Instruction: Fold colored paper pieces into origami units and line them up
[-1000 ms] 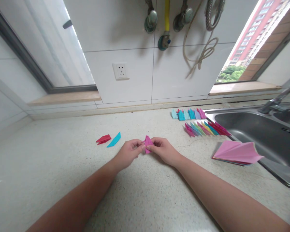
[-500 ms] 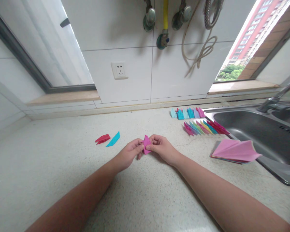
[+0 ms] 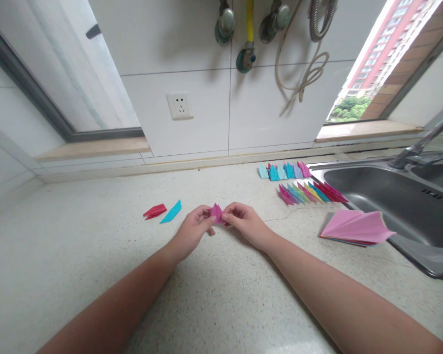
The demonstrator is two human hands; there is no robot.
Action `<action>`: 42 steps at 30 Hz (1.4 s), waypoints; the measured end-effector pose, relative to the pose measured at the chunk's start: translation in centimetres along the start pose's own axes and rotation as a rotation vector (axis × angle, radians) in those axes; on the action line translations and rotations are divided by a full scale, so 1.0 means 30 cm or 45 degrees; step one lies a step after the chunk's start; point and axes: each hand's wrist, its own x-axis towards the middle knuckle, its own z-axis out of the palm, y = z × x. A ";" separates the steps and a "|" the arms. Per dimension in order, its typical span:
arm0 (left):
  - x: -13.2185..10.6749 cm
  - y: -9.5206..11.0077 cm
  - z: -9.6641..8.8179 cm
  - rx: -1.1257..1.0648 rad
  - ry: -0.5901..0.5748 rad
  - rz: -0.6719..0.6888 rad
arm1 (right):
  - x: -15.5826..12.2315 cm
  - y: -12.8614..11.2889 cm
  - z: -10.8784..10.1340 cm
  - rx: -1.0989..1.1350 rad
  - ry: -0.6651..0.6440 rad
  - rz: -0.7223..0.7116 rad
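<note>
A small magenta folded-paper piece [image 3: 216,214] is pinched between my two hands above the pale speckled counter. My left hand [image 3: 196,225] grips its left side, thumb in front. On its right side, my right hand [image 3: 241,220] pinches it between thumb and fingers. The piece shows a pointed top and creased faces. To the left of my left hand lie a red folded-paper piece [image 3: 155,211] and a flat blue folded strip [image 3: 171,212].
At the right stand a back row of folded paper pieces [image 3: 281,171] and a multicoloured front row [image 3: 310,192]. A stack of pink-topped paper sheets [image 3: 356,227] lies beside the steel sink [image 3: 376,196]. A socket [image 3: 180,105] and pipe valves [image 3: 245,58] are on the tiled wall.
The magenta paper piece has been turned and now looks wider and shorter between my fingers. My right fingertips have shifted to its right edge. The view has moved slightly.
</note>
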 end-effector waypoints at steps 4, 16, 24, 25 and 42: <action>-0.002 -0.001 0.005 -0.006 -0.035 -0.023 | -0.005 0.006 0.000 -0.175 -0.022 -0.037; 0.004 -0.003 -0.002 0.034 -0.089 -0.078 | -0.013 -0.010 -0.006 -0.317 -0.195 -0.091; -0.004 0.008 0.004 0.021 -0.149 -0.098 | -0.006 -0.013 -0.021 -0.053 -0.464 -0.037; -0.004 0.007 0.004 0.014 -0.145 -0.101 | -0.004 -0.012 -0.021 -0.028 -0.468 -0.029; 0.014 -0.009 0.006 -0.454 0.039 -0.063 | -0.014 0.029 0.015 -0.236 -0.056 -0.049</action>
